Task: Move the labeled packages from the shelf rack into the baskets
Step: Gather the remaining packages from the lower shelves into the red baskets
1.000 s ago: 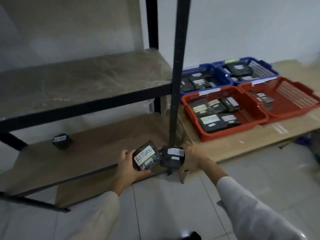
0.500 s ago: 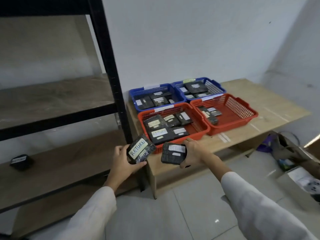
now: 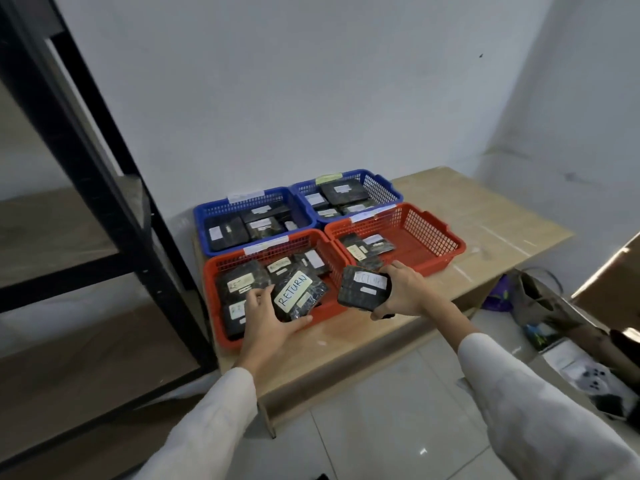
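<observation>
At nine o'clock in the view: tall black metal shelf rack with brown wooden boards. Just right of it: low pale wooden table, bearing four baskets set two by two, walls touching.

At ten o'clock of that block: rectangular blue plastic mesh basket, holding several flat black packages with small white labels. At eight o'clock: rectangular red plastic mesh basket, crowded with overlapping black labelled packages.

Over that red basket's six-o'clock rim: left hand, thumb along the near edge and fingers curled at the nine-o'clock side of a flat black wrapped package marked RETURN, gripping it. Glossy dark wrap, broad white label with handwritten blue capitals, face up and tilted. Contact with the packages beneath: cannot tell.

Just right, above the near corners where the red baskets meet: second flat black wrapped package, with a pale blurred label and a small white sticker. Clasped at its three-o'clock end by the right hand, fingers and thumb curled round it.

At two o'clock of the block: second blue plastic mesh basket, holding black packages, a large one on top. At four o'clock: second red plastic mesh basket, with a few black packages at its nine-o'clock end.

At four o'clock in the view, on the white tiled floor: dark bags.
</observation>
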